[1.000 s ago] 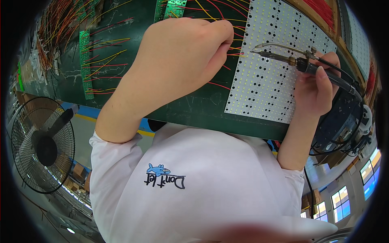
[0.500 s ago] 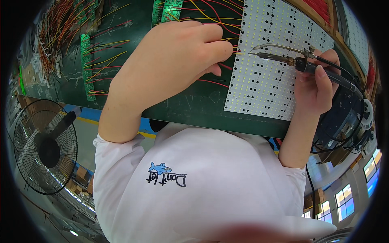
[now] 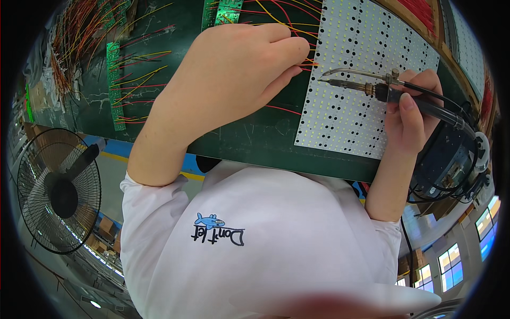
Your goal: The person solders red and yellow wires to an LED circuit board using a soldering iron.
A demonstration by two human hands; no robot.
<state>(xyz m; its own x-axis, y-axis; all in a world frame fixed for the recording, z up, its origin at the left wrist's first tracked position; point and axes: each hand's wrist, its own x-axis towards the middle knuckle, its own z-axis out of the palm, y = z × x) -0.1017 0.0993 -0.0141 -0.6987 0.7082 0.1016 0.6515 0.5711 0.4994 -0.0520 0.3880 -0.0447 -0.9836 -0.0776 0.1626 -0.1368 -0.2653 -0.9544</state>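
A white LED panel [image 3: 340, 119], dotted with small yellowish chips and black round holes, lies on the dark green bench. At its left edge my left hand [image 3: 249, 69] is closed in a pinch on a thin wire [image 3: 309, 65], whose end reaches over the panel's edge. The fingertips are partly hidden behind the hand. My right hand [image 3: 409, 114] grips a soldering iron [image 3: 382, 91] with a thin curved metal feed tube [image 3: 353, 72] clamped above it. The iron's tip is close to the panel's left edge, just below the wire end; whether they touch, I cannot tell.
Green circuit boards [image 3: 114, 85] with red and yellow wires lie left, and more boards [image 3: 228, 11] lie beyond my left hand. A wire bundle [image 3: 79, 42] is at far left. A dark soldering station [image 3: 441, 165] with cables stands right. A fan [image 3: 61, 191] stands lower left.
My right hand has brought the soldering iron left and slightly down, nearer the panel's edge. My left fingers have shifted a little right and up, with the pinch drawn tighter.
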